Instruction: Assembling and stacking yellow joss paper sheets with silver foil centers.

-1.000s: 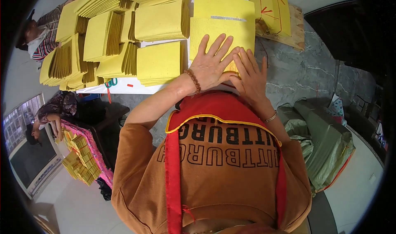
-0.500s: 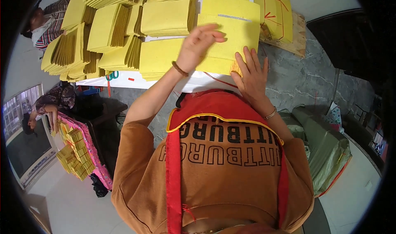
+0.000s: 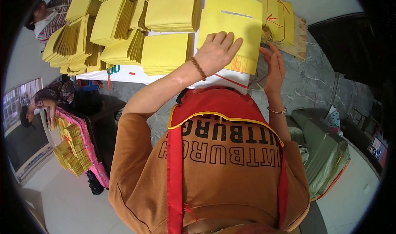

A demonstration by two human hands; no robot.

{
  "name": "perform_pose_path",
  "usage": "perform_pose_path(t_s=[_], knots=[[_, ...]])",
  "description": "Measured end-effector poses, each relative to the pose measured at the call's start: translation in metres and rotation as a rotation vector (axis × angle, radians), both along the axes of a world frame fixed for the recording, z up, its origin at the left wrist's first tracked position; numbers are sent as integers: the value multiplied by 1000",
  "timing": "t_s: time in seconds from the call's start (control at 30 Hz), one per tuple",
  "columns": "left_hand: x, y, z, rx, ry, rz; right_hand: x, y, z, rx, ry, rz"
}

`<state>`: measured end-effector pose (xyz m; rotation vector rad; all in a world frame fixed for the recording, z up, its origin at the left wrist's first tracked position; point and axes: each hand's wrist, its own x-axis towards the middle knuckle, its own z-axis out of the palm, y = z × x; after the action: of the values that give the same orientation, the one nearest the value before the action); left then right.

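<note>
My left hand (image 3: 220,52) lies palm down on the near part of a stack of yellow paper sheets (image 3: 237,28), fingers spread and holding nothing I can see. An orange-red patch marks the stack's near right corner. Just off that stack's right edge, my right hand (image 3: 274,67) is raised with its fingers stretched out and slightly apart, gripping nothing visible. A red cord (image 3: 233,81) runs along the table's front edge below the stack. To the left of my left hand sits a separate, neat yellow paper bundle (image 3: 166,52).
Several folded yellow bundles (image 3: 110,21) cover the white table (image 3: 140,74) at left. Teal-handled scissors (image 3: 113,70) lie at its front edge. Cord-tied yellow bundles (image 3: 284,23) stand on a wooden board (image 3: 304,38) at right. Green wrapped packages (image 3: 319,147) are behind right. Two other people are at left.
My left hand has come down flat onto the yellow stack. My right hand has lifted off its near right corner and moved right, beside the edge.
</note>
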<state>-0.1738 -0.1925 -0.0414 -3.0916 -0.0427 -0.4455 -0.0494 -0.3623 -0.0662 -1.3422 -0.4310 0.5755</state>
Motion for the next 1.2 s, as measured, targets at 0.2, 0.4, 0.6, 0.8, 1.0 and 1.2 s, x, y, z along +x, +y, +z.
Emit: perform_pose_path(t_s=[0.2, 0.4, 0.6, 0.8, 1.0, 1.2], knots=[[3, -1, -4, -28, -36, 68, -8, 6, -10, -16, -137, -68], [-52, 43, 31, -238, -322, 1, -12, 11, 5, -39, -208, -96], [-136, 70, -8, -47, -278, 317, -6, 10, -14, -177, -375, -31], [-165, 70, -73, -126, -141, 431, -4, 16, -14, -245, -508, -29], [-174, 66, -74, -381, -91, 414, -3, 11, -21, -264, -454, -33], [-166, 67, -70, -370, -125, 428, -6, 17, -10, -308, -768, -43]])
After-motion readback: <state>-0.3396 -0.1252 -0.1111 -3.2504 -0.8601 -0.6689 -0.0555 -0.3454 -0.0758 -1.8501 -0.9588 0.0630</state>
